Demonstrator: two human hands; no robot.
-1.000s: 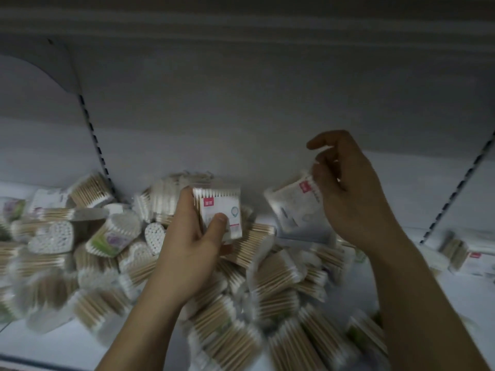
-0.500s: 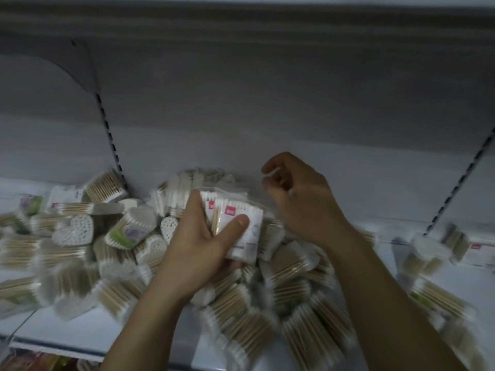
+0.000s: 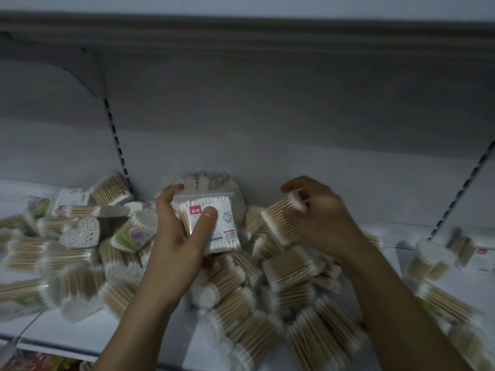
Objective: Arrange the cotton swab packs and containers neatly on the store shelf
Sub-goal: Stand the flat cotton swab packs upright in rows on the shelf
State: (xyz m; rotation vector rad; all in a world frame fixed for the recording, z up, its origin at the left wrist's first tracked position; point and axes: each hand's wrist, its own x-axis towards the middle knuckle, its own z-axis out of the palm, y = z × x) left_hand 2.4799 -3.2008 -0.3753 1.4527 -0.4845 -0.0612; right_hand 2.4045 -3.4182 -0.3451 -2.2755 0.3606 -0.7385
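Note:
My left hand point(image 3: 179, 236) grips a stack of flat white cotton swab packs point(image 3: 222, 226) with a red label, thumb across the front, held above the heap. My right hand point(image 3: 318, 218) curls round a pack of wooden-stick swabs point(image 3: 281, 223) at the top of the heap, fingers on its white tips. A loose heap of swab packs point(image 3: 289, 274) covers the white shelf point(image 3: 88, 330) under both hands. A heart-shaped swab container point(image 3: 80, 232) lies on the left of the heap.
More white packs point(image 3: 203, 180) lean against the grey back wall. A round container point(image 3: 431, 261) and boxed packs point(image 3: 482, 255) stand at the far right. Slotted uprights point(image 3: 117, 148) run up the wall. The shelf's front edge point(image 3: 67, 349) lies near the lower left.
My right hand put its white pack onto the stack in my left hand, then moved right and down onto a wooden-stick pack. The left hand's stack grew thicker.

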